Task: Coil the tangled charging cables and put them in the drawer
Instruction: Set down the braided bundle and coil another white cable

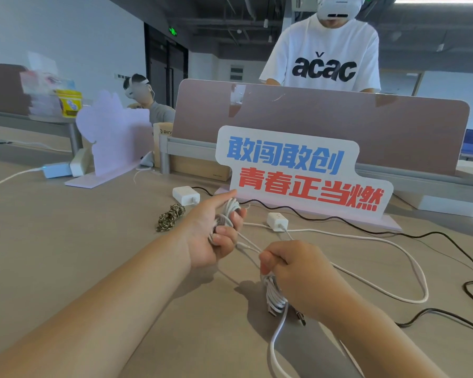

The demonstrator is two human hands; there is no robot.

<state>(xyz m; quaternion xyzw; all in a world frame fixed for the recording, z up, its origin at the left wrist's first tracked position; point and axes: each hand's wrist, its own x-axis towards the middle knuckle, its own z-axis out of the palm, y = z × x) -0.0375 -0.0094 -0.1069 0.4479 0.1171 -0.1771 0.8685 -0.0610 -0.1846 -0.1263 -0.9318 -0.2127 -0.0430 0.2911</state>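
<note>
My left hand grips a small coil of white cable wound round its fingers, index finger pointing out. My right hand grips a second bundle of white cable that hangs below the fist with plugs at its lower end. Taut white strands run between the two hands. A long white cable loops over the table to the right, and a white charger lies just behind the hands. A black cable winds along the right side. No drawer is in view.
A second white charger and a coiled braided cord lie left of my left hand. A printed sign stands behind the cables, before a desk divider. A person in a white shirt stands beyond it.
</note>
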